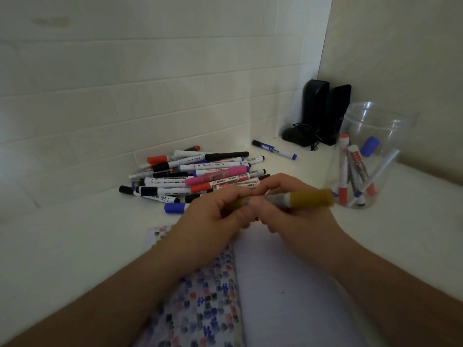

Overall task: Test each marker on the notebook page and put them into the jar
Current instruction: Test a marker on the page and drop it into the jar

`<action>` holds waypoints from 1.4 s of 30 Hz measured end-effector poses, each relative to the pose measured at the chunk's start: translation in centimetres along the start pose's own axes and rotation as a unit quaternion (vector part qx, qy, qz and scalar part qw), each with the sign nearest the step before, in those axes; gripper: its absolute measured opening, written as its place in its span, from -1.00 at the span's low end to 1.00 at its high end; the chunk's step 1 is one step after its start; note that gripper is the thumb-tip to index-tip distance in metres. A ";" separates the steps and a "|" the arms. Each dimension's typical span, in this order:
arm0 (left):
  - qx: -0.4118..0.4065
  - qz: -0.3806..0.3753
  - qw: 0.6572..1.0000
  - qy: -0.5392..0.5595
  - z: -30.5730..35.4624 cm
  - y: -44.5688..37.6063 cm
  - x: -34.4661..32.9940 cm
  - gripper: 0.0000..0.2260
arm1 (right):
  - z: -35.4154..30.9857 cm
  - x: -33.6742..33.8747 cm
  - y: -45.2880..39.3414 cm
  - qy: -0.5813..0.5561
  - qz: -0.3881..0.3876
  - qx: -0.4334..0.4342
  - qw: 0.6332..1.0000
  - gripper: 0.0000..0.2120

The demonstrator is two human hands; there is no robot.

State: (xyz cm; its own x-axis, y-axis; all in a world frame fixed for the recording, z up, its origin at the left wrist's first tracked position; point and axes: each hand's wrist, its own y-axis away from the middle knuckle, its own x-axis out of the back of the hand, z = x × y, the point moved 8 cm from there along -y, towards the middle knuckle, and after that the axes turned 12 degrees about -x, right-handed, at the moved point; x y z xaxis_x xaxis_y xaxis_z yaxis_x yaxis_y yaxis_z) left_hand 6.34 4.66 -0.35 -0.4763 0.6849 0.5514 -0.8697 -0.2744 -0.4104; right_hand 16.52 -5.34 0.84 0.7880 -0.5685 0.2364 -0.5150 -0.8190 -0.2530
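- The open notebook (275, 284) is laid nearest, directly under both wrists; a floral-patterned cover is seen below the left forearm and a plain white page below the right one. No marks can really be made out on the page, apart from maybe a tiny dot.
- The left hand (208, 216) is curled round one end of a mustard-yellow marker (298, 199), thumb on top, fingers tucked underneath. The right hand (295, 214) is wrapped round the grey middle of the barrel, so the marker is held level between both hands, just above the far edge of the page.
- The yellow cap end is left sticking out past the right fingers, pointing toward the jar. It's a bit blurred, so whether a cap is being pulled off or pushed on can't be told.
- Handling-wise, probably nothing tricky: a light, stiff plastic tube, smooth and maybe a touch slippery. It's best gripped on the barrel, with the cap pinched separately, since a snug cap likely needs a straight pull or a twist.
- Just beyond the fingertips, a heap of markers (195, 176) is piled on the white desk (75, 234): pink, orange, black and blue caps all mixed up.
- Off to the right of the right fingers, a clear plastic jar (370, 131) is standing upright with a few markers already dropped in. It looks light, so it could easily be tipped.
- Farther back, a lone blue marker (274, 149) is left lying alone, and two black speakers (323, 111) are parked in the corner.
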 end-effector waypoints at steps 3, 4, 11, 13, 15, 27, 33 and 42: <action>-0.097 -0.034 0.976 -0.191 1.3 -0.2 -0.6 -0.74 | 0.7 0.4 -0.4 -0.053 0.010 -0.042 0.998 -0.85; -0.117 -0.030 0.974 -0.191 1.6 -0.1 -1.0 -0.78 | 0.9 0.4 -0.6 -0.069 0.010 -0.053 0.996 -0.82; -0.120 -0.036 0.984 -0.130 1.6 -0.2 -2.1 -0.83 | 1.5 0.2 -0.7 -0.153 -0.007 -0.076 0.985 -0.74; -0.108 -0.051 0.982 -0.149 1.0 -0.4 -2.2 -0.67 | 1.4 0.2 -0.7 -0.148 -0.009 -0.076 0.986 -0.74; -0.101 -0.071 0.981 -0.153 0.8 -0.4 -2.6 -0.59 | 1.2 0.2 -0.6 -0.140 -0.020 -0.069 0.988 -0.74; -0.062 -0.092 0.989 -0.093 0.6 0.1 -2.5 -0.54 | 0.4 0.3 -0.2 -0.097 -0.036 -0.041 0.994 -0.73; 0.020 -0.117 0.986 -0.119 -0.5 -0.1 -1.8 -0.56 | -1.2 3.1 -0.3 -0.080 0.081 -0.025 0.993 -0.76; 0.008 -0.157 0.968 -0.197 -1.8 0.4 -2.1 -0.60 | 1.6 5.1 -2.9 -0.035 0.024 -0.191 0.981 -0.83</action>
State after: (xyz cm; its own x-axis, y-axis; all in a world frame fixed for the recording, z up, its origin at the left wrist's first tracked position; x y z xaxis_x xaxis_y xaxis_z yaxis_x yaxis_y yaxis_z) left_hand 7.24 4.33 -2.92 -0.1986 0.4261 0.8826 -0.9798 -0.1069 -0.1689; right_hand 22.59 -5.78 1.23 0.7737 -0.6119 0.1644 -0.6309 -0.7678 0.1116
